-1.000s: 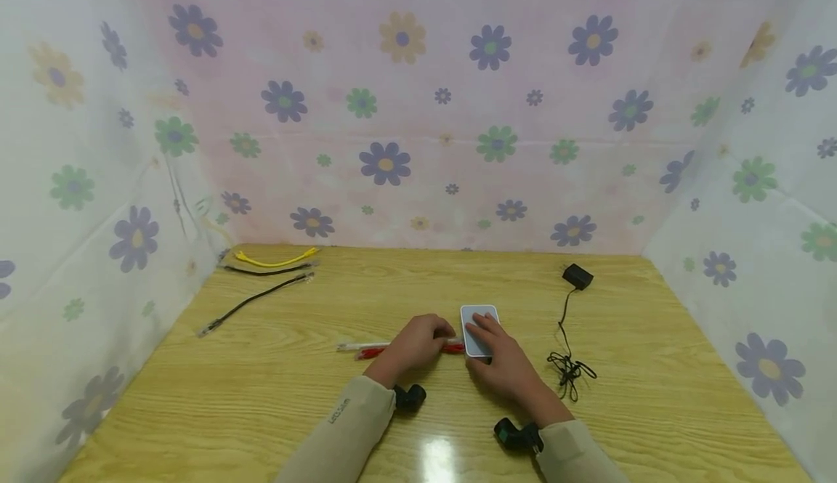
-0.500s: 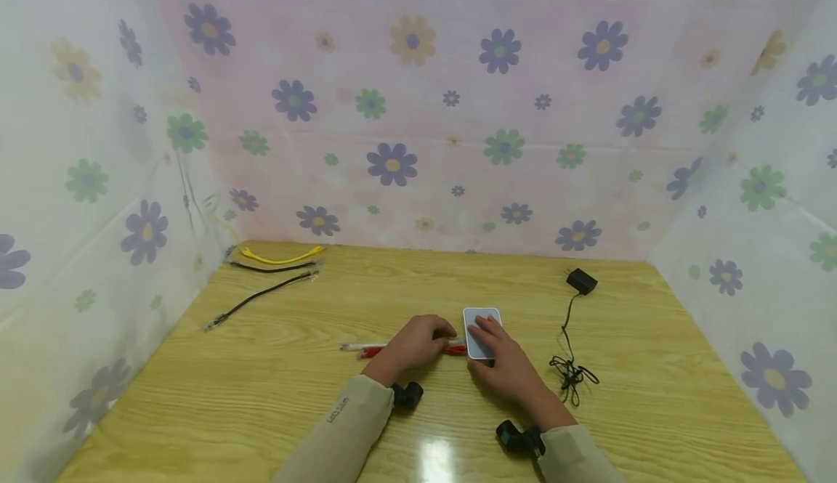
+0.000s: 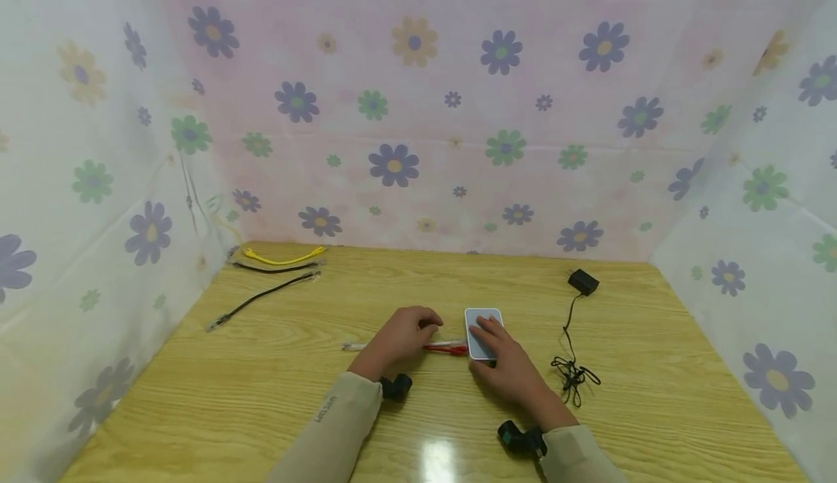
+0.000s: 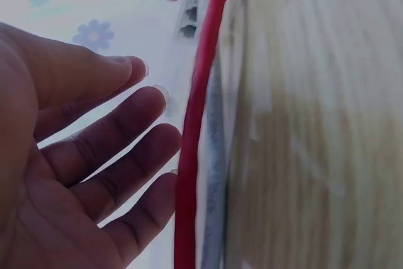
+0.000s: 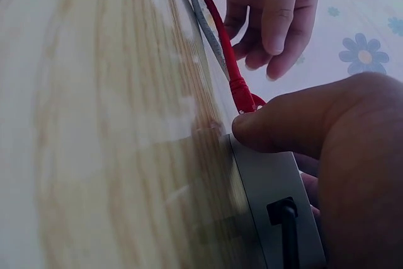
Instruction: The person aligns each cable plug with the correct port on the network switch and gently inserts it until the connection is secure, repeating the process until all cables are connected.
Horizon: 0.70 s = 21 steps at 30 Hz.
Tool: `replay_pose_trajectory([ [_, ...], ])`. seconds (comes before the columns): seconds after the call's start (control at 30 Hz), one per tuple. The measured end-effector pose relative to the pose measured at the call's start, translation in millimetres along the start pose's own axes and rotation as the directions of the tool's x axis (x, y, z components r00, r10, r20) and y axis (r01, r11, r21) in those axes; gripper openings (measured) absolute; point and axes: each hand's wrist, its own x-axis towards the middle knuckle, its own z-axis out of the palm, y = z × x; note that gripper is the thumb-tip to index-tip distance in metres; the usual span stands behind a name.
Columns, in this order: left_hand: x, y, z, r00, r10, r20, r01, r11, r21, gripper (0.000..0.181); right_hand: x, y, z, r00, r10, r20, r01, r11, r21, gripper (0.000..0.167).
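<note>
A white network switch (image 3: 474, 319) lies flat on the wooden table. My right hand (image 3: 513, 367) grips it, fingers over its top and thumb on the near edge. A black plug (image 5: 284, 212) sits in the switch's side in the right wrist view. From its left side run a red network cable (image 3: 450, 350) and a whitish-grey network cable (image 3: 354, 347); whether their plugs are fully seated cannot be told. Beside these cables hovers my left hand (image 3: 399, 338), fingers loosely bent and holding nothing. Dark ports (image 4: 189, 22) show past the red cable in the left wrist view.
At the back left lie a yellow cable (image 3: 284, 261) and two black cables (image 3: 261, 295). A black power adapter (image 3: 583, 282) with a tangled cord (image 3: 572, 375) lies at the right. Flowered cloth walls (image 3: 418, 105) enclose the table.
My left hand has let go of the cables and drawn back to the left. My right hand stays on the switch. The head view has shifted slightly.
</note>
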Motion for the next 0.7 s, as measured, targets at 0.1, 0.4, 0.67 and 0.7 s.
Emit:
replay_pose_trajectory([
  [0.1,0.1,-2.1,-4.6,1.000,-0.004,-0.004,0.004,1.000,-0.012,0.024,-0.5,0.3,-0.1,1.000,0.004,0.007,-0.004,1.000,0.007,0.060],
  [0.4,-3.6,-8.7,-23.0,0.999,-0.015,-0.045,0.015,1.000,-0.009,0.025,-0.1,0.3,-0.5,1.000,0.013,0.017,-0.013,1.000,-0.012,0.061],
  [0.67,-4.1,-17.9,-36.6,0.995,-0.064,-0.071,0.065,0.998,0.013,0.024,-0.3,0.4,-0.6,1.000,0.009,0.012,-0.009,1.000,-0.006,0.061],
  [0.7,-4.2,-19.7,-38.1,0.995,-0.069,-0.075,0.070,0.997,0.017,0.024,-0.2,0.4,-0.5,1.000,0.010,0.013,-0.010,1.000,-0.006,0.061],
])
